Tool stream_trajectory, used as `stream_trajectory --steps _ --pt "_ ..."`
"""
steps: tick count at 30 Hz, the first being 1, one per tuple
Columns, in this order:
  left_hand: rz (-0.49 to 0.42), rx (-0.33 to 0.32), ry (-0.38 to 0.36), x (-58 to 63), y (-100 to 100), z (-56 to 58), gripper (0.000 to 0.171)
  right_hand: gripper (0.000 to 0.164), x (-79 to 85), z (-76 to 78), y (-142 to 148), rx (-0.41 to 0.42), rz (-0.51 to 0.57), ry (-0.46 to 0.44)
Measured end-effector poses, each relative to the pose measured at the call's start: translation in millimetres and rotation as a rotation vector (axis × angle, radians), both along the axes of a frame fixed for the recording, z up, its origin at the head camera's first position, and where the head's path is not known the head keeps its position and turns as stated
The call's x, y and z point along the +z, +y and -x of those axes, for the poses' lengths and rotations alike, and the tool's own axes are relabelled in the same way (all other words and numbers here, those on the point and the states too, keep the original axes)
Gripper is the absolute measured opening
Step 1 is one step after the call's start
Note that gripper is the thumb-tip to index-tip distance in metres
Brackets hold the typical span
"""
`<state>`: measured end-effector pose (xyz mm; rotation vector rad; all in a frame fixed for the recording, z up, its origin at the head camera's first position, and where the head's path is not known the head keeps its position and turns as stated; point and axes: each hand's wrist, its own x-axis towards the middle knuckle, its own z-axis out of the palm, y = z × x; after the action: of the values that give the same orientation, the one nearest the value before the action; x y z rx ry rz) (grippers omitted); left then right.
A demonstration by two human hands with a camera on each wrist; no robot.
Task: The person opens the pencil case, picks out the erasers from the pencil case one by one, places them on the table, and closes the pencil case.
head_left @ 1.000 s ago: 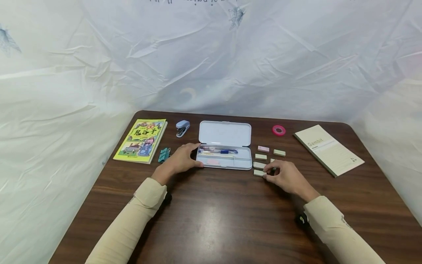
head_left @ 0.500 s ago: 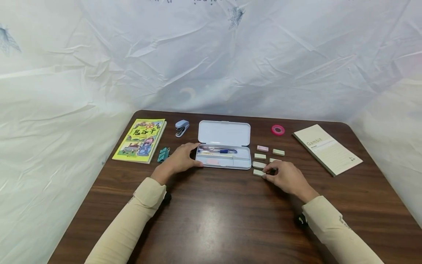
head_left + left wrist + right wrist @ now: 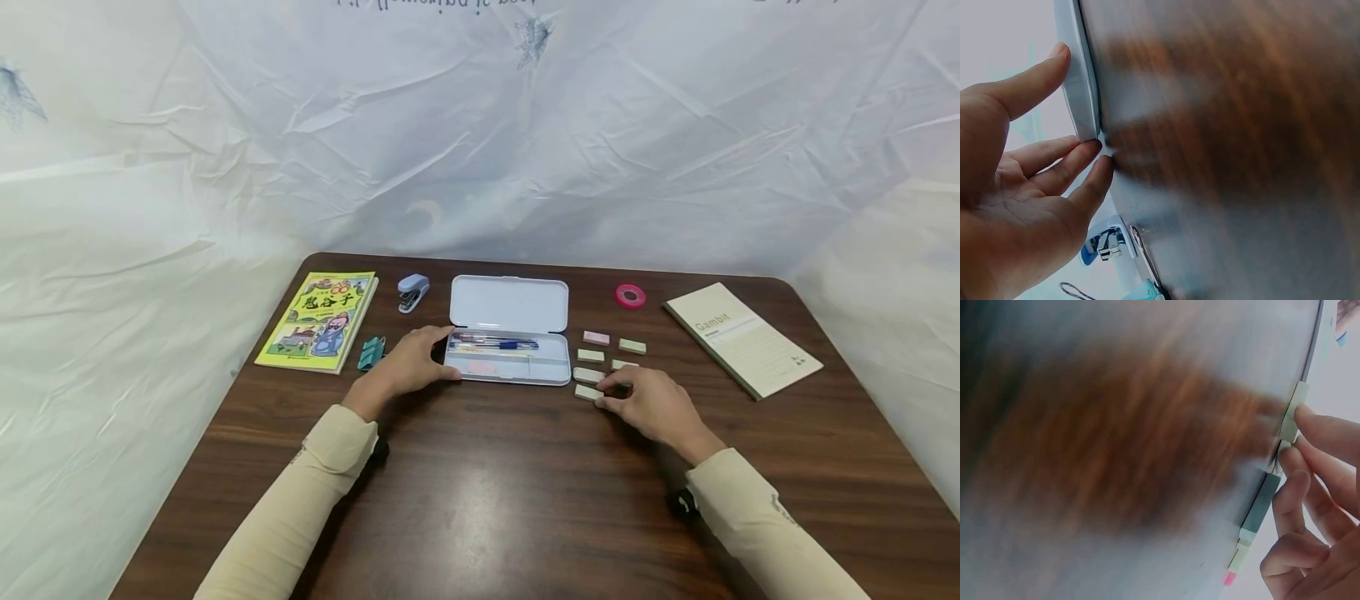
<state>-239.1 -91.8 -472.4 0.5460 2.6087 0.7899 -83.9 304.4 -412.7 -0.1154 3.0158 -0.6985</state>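
A white pencil case (image 3: 510,304) lies with its lid raised, holding several pens (image 3: 498,342) and a small pink piece (image 3: 481,367). My left hand (image 3: 403,363) grips the case's left end, its thumb (image 3: 1054,65) on the front side and its fingers at the corner. To the right of the case, my right hand (image 3: 654,406) pinches the right end of the nearest pale green eraser (image 3: 587,392) between thumb and fingers. Just behind it are more pale erasers (image 3: 588,375), one partly hidden by the hand, and a pink eraser (image 3: 596,337).
A yellow comic book (image 3: 318,321), a blue stapler (image 3: 413,292) and teal binder clips (image 3: 371,354) lie on the left. A pink ring-shaped tape roll (image 3: 630,296) and a Gambit notebook (image 3: 742,340) lie at right. White sheeting (image 3: 480,150) hangs behind the brown table (image 3: 480,500).
The view has shifted very slightly. Both hands keep their places at the pencil case and the eraser, and nothing else has visibly moved.
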Motion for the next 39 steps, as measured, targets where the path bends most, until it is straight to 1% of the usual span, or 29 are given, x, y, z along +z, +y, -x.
stream_trajectory --steps 4,8,12,18,23,25,26,27,29,30,32,33,36,37,39 --pt "-0.005 0.0 -0.01 -4.1 0 2.7 0.104 0.026 2.1 -0.6 -3 -0.02 0.021 0.018" --pt "0.002 0.001 -0.009 -4.7 0 4.0 0.104 0.023 6.3 5.9 -16 -0.015 0.035 0.052" --pt "0.004 -0.001 -0.007 -4.7 0 4.7 0.103 0.022 10.9 19.5 -39 0.027 0.024 0.082" --pt "0.001 -0.005 0.001 -7.0 0 5.3 0.103 0.022 15.2 46.0 -85 0.087 -0.003 0.105" --pt "-0.025 -0.029 0.022 -9.8 3 6.0 0.101 0.02 13.6 61.2 -116 0.138 -0.042 0.114" --pt "-0.031 -0.035 0.026 -10.2 4 6.1 0.1 0.019 12.9 65.8 -124 0.158 -0.037 0.107" --pt "-0.034 -0.036 0.029 -10.1 5 6.1 0.1 0.019 6.9 69.8 -126 0.167 -0.044 0.121" --pt "-0.035 -0.037 0.031 -9.7 5 5.9 0.1 0.018 6.1 72.0 -129 0.176 -0.052 0.12" --pt "-0.036 -0.036 0.033 -8.2 5 5.1 0.1 0.016 5.5 75.5 -135 0.185 -0.071 0.101" --pt "-0.035 -0.035 0.033 -6.2 5 4.1 0.099 0.017 -3.2 80.0 -134 0.192 -0.084 0.109" --pt "-0.038 -0.033 0.031 -1.7 5 1.4 0.098 0.016 -4.3 82.5 -137 0.197 -0.109 0.091" --pt "-0.04 -0.032 0.03 1.0 5 -0.2 0.097 0.014 -1.8 82.5 -139 0.198 -0.114 0.072" --pt "-0.056 -0.023 0.021 10.6 5 -5.9 0.096 0.015 -2.6 83.7 -143 0.213 -0.119 0.058" --pt "-0.063 -0.019 0.018 12.9 4 -7.4 0.096 0.014 5.8 80.7 -147 0.213 -0.114 0.04" --pt "-0.071 -0.015 0.019 16.0 3 -9.4 0.095 0.014 6.3 81.2 -151 0.226 -0.12 0.042"
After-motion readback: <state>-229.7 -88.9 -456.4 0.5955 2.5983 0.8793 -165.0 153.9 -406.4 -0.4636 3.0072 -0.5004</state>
